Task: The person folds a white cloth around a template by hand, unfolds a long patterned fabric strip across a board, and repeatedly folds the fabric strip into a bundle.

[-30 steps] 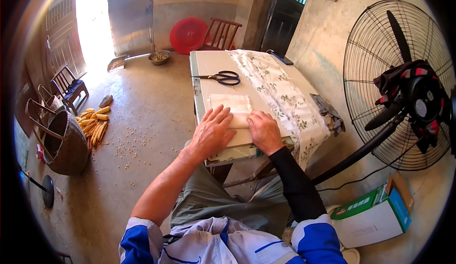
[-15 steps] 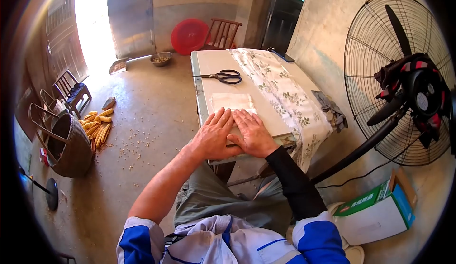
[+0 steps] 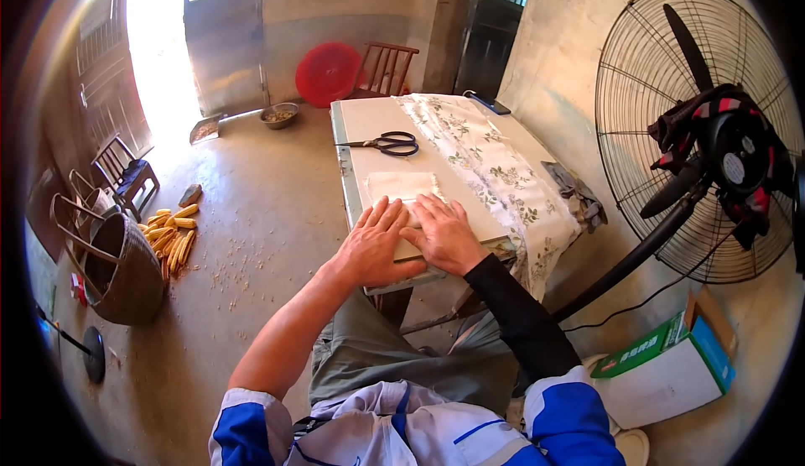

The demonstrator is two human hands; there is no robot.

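Note:
A small white cloth [image 3: 401,184] with frayed edges lies flat near the front of the table [image 3: 356,114]. My left hand [image 3: 373,244] rests with outstretched fingers on the cloth's near part. Beside it, my right hand [image 3: 444,235] also lies flat, its fingertips at the cloth's right side. Both hands cover the near edge of the cloth. Beyond the cloth sit black-handled scissors [image 3: 390,143], their blades pointing left. A floral cloth [image 3: 486,156] runs along the table's right part and hangs over the near edge.
A large fan [image 3: 696,139] stands close on the right, above a green-and-white carton [image 3: 662,374]. On the left floor are a woven basket [image 3: 126,269] and corn cobs [image 3: 172,235]. A phone [image 3: 490,104] lies at the table's far end, with a wooden chair [image 3: 387,67] behind.
The gap between my hands has widened slightly at the fingertips, baring more of the white cloth. My left thumb now points right below my right hand. The view has shifted a little.

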